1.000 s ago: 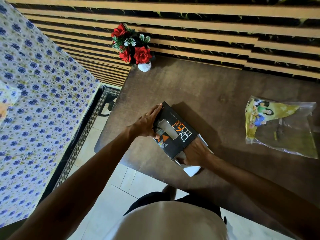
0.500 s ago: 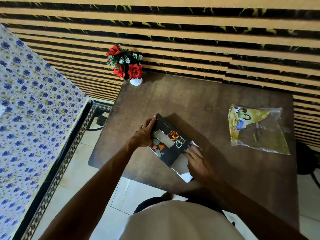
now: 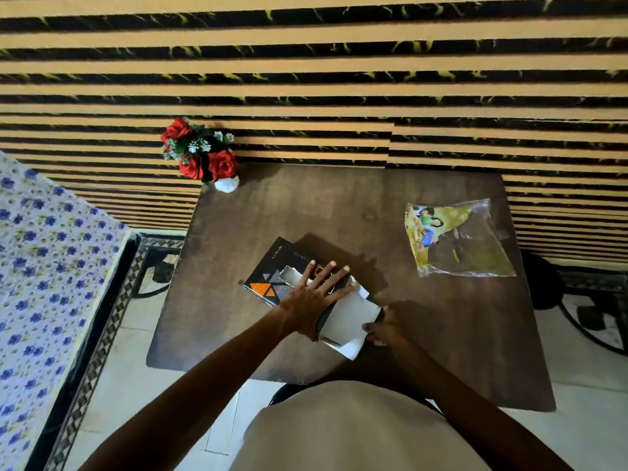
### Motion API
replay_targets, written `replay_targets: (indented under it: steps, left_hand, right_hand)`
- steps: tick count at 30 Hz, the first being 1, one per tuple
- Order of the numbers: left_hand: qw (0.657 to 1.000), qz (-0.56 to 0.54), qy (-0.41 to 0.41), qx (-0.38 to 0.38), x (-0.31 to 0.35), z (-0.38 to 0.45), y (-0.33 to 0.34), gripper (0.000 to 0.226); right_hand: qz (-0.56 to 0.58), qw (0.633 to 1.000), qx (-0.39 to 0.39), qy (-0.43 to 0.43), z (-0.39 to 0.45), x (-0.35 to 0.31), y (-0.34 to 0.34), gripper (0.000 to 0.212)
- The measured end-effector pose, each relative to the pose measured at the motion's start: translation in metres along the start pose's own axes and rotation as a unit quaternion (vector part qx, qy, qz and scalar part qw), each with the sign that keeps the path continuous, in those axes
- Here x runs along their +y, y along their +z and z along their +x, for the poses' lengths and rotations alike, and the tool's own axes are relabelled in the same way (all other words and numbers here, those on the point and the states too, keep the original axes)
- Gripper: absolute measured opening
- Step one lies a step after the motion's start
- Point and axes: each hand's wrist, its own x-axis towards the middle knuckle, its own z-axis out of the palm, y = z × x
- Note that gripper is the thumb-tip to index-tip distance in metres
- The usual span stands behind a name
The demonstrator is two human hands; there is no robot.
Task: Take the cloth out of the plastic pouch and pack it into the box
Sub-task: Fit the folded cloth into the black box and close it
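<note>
So the box (image 3: 292,277) is lying flat on the brown surface (image 3: 339,215), near its front edge, and the left hand (image 3: 314,297) is spread flat on top of it, fingers straight and fanned out. Looks to me like that's purely to pin it down so it doesn't skid while the other end gets worked on. The right hand (image 3: 380,329) is down at the near end, fingers curled onto the white flap (image 3: 350,321), which sticks out open toward the person. I'd guess it's pulling the end open to make room for packing, though the exact grip is partly hidden behind the flap.

The cloth (image 3: 438,229) hasn't been touched yet as far as I can see. It's yellow with a printed picture and is sitting inside the clear pouch (image 3: 475,246), well apart from the box, over on the right side of the surface. Makes sense to park it there: out of the way, easy reach for the right hand once the box is open.

Flowers (image 3: 200,154) in a small white vase sit at the back left corner against the striped wall, nowhere near the action.
</note>
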Motion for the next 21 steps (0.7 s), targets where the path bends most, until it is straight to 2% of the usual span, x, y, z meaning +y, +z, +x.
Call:
replay_targets:
  steps: [3,5,7,8,10,11,13,14,16,18,19,21]
  left_hand:
    - [1.000,-0.026,-0.002,0.014,-0.001,0.009,-0.002,0.143]
    - [0.997,-0.068,-0.010,0.038,0.000,0.012,0.000,0.145]
    - [0.992,-0.117,-0.020,0.050,0.001,0.013,-0.003,0.145]
    - [0.986,-0.153,-0.036,0.053,-0.001,0.012,-0.005,0.143]
    - [0.956,-0.263,-0.104,0.073,-0.012,0.011,-0.008,0.130]
    - [0.925,-0.334,-0.152,0.102,-0.021,0.007,-0.009,0.116]
    - [0.841,-0.440,-0.236,0.207,-0.042,-0.005,-0.004,0.076]
    - [0.808,-0.459,-0.255,0.269,-0.052,-0.014,0.001,0.053]
    - [0.780,-0.435,-0.283,0.351,-0.064,-0.032,0.007,0.016]
    - [0.797,-0.425,-0.268,0.334,-0.064,-0.046,0.004,0.013]
    - [0.822,-0.426,-0.228,0.302,-0.061,-0.051,0.004,0.012]
    - [0.898,-0.357,-0.134,0.217,-0.052,-0.056,0.006,0.020]
  right_hand:
    - [-0.034,0.995,0.072,-0.067,0.009,0.010,-0.005,0.064]
    - [-0.077,0.989,0.091,-0.083,0.025,0.018,-0.016,0.058]
    - [-0.128,0.982,0.106,-0.086,0.010,-0.002,-0.026,0.050]
    - [-0.165,0.971,0.148,-0.088,-0.003,-0.016,-0.028,0.046]
    - [-0.231,0.934,0.257,-0.092,-0.013,-0.032,-0.027,0.037]
    - [-0.241,0.923,0.283,-0.103,-0.017,-0.040,-0.025,0.031]
    - [-0.243,0.930,0.227,-0.158,-0.017,-0.043,-0.014,0.016]
    - [-0.187,0.948,0.174,-0.188,-0.015,-0.043,-0.005,0.014]
    - [-0.029,0.984,0.059,-0.164,-0.020,-0.046,0.013,0.018]
    - [0.099,0.991,-0.005,-0.088,-0.027,-0.049,0.023,0.022]
    - [0.117,0.991,-0.024,-0.063,-0.027,-0.050,0.027,0.020]
    - [0.108,0.991,-0.033,-0.076,-0.024,-0.047,0.031,0.018]
